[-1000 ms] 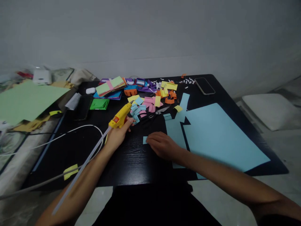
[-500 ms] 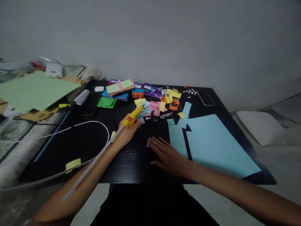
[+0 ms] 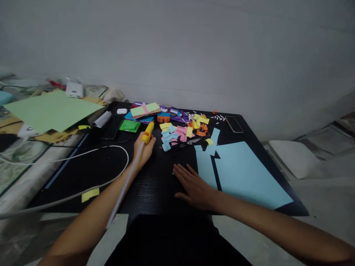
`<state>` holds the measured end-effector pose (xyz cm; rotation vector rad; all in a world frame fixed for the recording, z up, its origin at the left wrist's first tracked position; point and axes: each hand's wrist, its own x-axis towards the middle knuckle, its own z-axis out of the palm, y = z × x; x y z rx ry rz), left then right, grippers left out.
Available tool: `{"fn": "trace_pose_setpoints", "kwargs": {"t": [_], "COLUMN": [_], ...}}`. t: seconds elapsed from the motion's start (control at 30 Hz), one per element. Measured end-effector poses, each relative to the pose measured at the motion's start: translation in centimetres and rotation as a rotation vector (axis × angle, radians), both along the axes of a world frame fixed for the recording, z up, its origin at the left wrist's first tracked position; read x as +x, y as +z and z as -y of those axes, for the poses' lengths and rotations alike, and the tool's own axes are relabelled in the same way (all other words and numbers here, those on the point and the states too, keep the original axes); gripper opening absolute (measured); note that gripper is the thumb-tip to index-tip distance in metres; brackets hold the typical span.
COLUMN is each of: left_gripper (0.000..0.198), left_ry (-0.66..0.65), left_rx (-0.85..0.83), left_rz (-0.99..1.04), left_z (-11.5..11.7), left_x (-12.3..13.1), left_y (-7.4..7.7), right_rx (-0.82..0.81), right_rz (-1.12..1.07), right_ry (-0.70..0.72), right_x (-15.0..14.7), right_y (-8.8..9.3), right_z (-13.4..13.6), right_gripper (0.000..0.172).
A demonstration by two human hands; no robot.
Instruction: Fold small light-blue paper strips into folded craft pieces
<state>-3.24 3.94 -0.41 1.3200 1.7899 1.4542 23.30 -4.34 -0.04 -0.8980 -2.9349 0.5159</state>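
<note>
My left hand (image 3: 143,150) is wrapped round a yellow glue gun (image 3: 148,132), its nozzle pointing away towards a heap of small coloured paper pieces (image 3: 181,129). A long glue stick (image 3: 124,186) runs back from the gun along my forearm. My right hand (image 3: 194,186) lies flat on the black table (image 3: 155,188) with fingers spread, covering most of a small light-blue paper piece (image 3: 173,171). Just right of that hand lies a big light-blue sheet (image 3: 244,173) with cut-out strips.
Scissors (image 3: 188,142) lie beside the paper heap. Stacked coloured cards (image 3: 145,109), a green square (image 3: 129,125), two phones (image 3: 234,124) (image 3: 112,126) and an earbud case (image 3: 122,111) sit at the back. A white cable (image 3: 83,153) loops on the left. A green sheet (image 3: 52,109) lies off-table left.
My right hand went from curled over the blue piece to flat and spread. My left hand swung the glue gun round to point away. The view pulled back and tilted up.
</note>
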Motion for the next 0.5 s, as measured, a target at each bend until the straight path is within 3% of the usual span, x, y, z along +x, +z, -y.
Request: {"fn": "trace_pose_setpoints", "kwargs": {"t": [0.1,0.17,0.23,0.3,0.4,0.5], "left_gripper": [0.016,0.018,0.019,0.018,0.016,0.017], "left_ry": [0.046,0.063,0.069,0.074,0.088,0.077], "left_rx": [-0.034,-0.07,-0.071,-0.044,-0.01,0.008], "left_rz": [-0.137,-0.175,-0.167,-0.128,-0.067,-0.035], "left_z": [-0.3,-0.5,-0.7,-0.9,-1.3,-1.7], "left_x": [-1.0,-1.5,-1.8,-1.9,-2.2,-2.6], "left_y": [0.1,0.1,0.1,0.0,-0.3,-0.6], "right_rx": [-0.041,-0.08,-0.169,-0.377,-0.834,-0.994], "right_rz": [-0.076,-0.236,-0.493,-0.72,-1.003,-1.005], "right_ry": [-0.03,-0.1,-0.236,-0.405,-0.511,-0.427], "right_x": [-0.4,-1.2,-2.4,-3.9,-5.8,-6.9], "right_y": [1.2,2.5,3.7,4.3,3.3,0.9], "right_z": [-0.2,-1.0,-2.4,-4.2,-6.0,-5.9], "right_gripper": [0.074,0.059,0.044,0.051,0.066,0.072]}}
